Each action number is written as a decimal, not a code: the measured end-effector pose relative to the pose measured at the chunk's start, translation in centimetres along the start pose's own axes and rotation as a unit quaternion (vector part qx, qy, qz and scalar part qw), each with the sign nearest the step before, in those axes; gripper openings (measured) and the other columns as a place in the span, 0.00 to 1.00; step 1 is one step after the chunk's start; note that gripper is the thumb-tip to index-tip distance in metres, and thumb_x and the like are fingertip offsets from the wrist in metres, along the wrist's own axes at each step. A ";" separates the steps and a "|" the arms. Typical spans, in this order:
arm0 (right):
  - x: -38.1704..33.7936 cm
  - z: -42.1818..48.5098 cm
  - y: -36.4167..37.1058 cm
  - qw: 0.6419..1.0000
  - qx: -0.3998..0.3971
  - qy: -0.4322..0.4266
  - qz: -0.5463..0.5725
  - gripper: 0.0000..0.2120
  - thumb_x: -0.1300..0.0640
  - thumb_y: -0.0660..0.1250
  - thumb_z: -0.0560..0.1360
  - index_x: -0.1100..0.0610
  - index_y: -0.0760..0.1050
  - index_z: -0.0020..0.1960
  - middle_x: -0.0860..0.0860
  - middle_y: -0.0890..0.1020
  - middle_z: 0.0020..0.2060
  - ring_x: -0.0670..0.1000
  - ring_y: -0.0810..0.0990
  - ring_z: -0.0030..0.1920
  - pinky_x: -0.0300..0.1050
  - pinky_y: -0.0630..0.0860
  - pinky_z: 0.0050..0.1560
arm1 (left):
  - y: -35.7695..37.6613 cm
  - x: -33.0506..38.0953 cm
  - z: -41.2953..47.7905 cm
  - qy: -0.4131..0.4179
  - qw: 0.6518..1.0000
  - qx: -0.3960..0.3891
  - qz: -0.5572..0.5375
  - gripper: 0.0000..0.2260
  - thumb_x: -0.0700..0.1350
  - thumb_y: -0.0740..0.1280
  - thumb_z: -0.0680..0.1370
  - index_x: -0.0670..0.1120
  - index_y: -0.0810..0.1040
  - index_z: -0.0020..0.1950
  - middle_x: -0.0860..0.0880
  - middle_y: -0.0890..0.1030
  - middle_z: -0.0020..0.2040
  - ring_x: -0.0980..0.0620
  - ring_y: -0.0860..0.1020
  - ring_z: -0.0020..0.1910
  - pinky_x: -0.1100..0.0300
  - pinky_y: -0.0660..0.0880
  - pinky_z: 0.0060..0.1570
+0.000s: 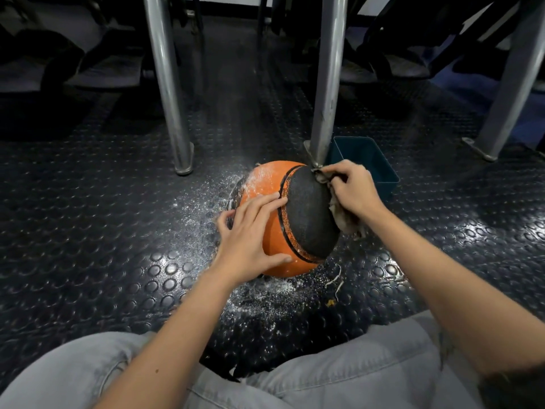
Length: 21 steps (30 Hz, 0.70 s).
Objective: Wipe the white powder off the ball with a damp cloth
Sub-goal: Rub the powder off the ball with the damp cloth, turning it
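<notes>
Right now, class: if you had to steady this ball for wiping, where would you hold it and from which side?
Probably the orange panel on the ball's left side, palm flat and fingers spread, as the left hand does. The round surface offers no edge to pinch, and this leaves the right side free for the right hand and cloth.

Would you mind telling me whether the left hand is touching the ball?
Touching: the head view shows the left hand spread flat on the ball.
</notes>
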State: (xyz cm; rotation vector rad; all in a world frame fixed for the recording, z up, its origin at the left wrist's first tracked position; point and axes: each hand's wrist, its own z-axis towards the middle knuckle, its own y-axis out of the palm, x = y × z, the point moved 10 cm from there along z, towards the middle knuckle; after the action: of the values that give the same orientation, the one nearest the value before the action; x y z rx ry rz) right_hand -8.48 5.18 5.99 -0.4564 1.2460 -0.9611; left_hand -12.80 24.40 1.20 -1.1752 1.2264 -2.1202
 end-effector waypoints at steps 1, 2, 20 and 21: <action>-0.2 -0.5 0.1 1.000 0.004 -0.012 0.007 0.18 0.72 0.59 0.72 0.59 0.81 0.55 0.54 0.81 0.52 0.51 0.77 0.56 0.28 0.65 0.56 | -0.1 0.1 0.0 -0.002 1.000 0.001 -0.012 0.43 0.66 0.71 0.64 0.61 0.56 0.74 0.60 0.56 0.74 0.63 0.49 0.70 0.61 0.41 0.63; -0.4 -1.3 0.2 0.999 0.010 -0.027 0.022 0.19 0.73 0.59 0.72 0.58 0.81 0.55 0.53 0.81 0.51 0.50 0.77 0.55 0.26 0.65 0.56 | -0.2 0.0 0.0 -0.011 0.999 0.006 -0.031 0.42 0.69 0.67 0.62 0.62 0.56 0.74 0.61 0.57 0.72 0.64 0.50 0.69 0.61 0.41 0.63; -6.2 -6.4 -0.5 0.976 0.060 -0.204 -0.055 0.15 0.62 0.59 0.72 0.59 0.83 0.50 0.54 0.83 0.46 0.55 0.77 0.47 0.46 0.74 0.48 | -0.4 0.6 0.6 -0.033 0.999 -0.024 -0.017 0.48 0.65 0.73 0.62 0.61 0.50 0.76 0.63 0.52 0.74 0.64 0.46 0.69 0.60 0.43 0.63; -3.7 -4.9 -1.1 0.987 0.064 -0.139 -0.041 0.16 0.66 0.59 0.71 0.58 0.83 0.50 0.53 0.83 0.47 0.56 0.78 0.50 0.47 0.74 0.52 | -0.3 0.8 0.7 -0.031 0.999 -0.027 -0.019 0.49 0.65 0.73 0.63 0.61 0.50 0.76 0.63 0.52 0.74 0.64 0.46 0.69 0.59 0.42 0.64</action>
State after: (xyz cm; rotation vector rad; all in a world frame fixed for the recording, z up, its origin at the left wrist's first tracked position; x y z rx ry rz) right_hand -13.53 8.57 7.55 -0.5234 0.9152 -1.0026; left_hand -12.67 23.70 1.99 -1.2892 1.2499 -2.0731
